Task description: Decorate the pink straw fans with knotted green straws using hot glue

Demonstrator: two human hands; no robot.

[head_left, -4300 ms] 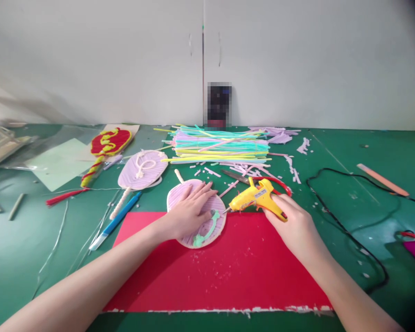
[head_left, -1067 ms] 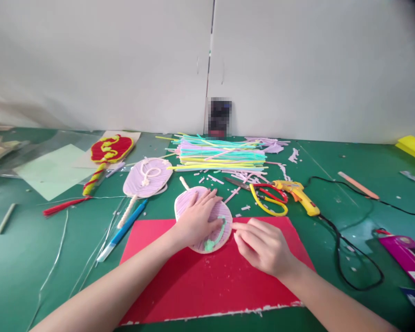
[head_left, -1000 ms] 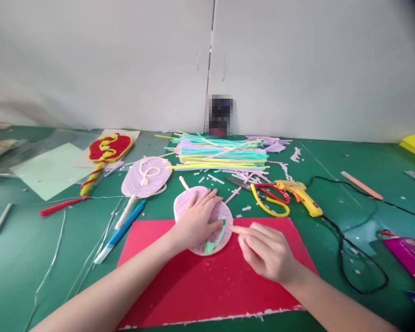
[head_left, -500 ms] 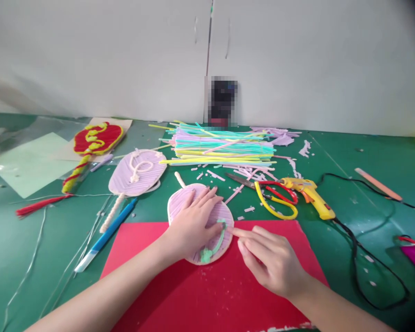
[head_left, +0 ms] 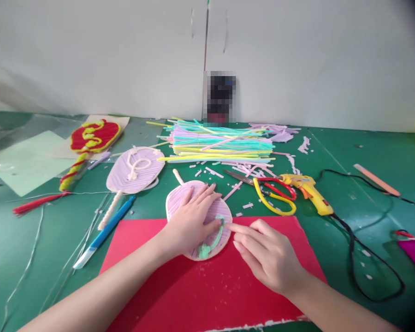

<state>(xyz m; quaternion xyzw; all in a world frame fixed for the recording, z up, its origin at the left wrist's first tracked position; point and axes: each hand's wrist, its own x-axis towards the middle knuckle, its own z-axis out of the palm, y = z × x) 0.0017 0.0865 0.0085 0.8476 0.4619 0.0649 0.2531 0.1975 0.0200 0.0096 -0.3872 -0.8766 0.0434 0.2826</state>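
A round lilac fan (head_left: 174, 203) made of pipe cleaners, with a pale rim, lies partly on a red board (head_left: 180, 295). Its short cream handle points away from me. My left hand (head_left: 192, 219) lies flat across the fan, fingers stretched out. The left thumb presses beside a curved green pipe cleaner (head_left: 217, 240) with a bunched end near the fan's lower edge. My right hand (head_left: 269, 253) holds nothing; its extended index finger touches the fan's right rim by the green piece, with the other fingers loosely bent and the thumb apart.
Red-and-yellow scissors (head_left: 275, 196) and a yellow glue gun (head_left: 307, 189) with a black cord lie right. Behind is a pile of pastel pipe cleaners (head_left: 221, 143) with lilac scraps. Left are another lilac fan (head_left: 133, 170), a red fan (head_left: 95, 136) and a blue pen (head_left: 105, 233).
The whole view has shifted slightly, so things appear a little higher and further left. Both hands keep nearly the same place on the fan.
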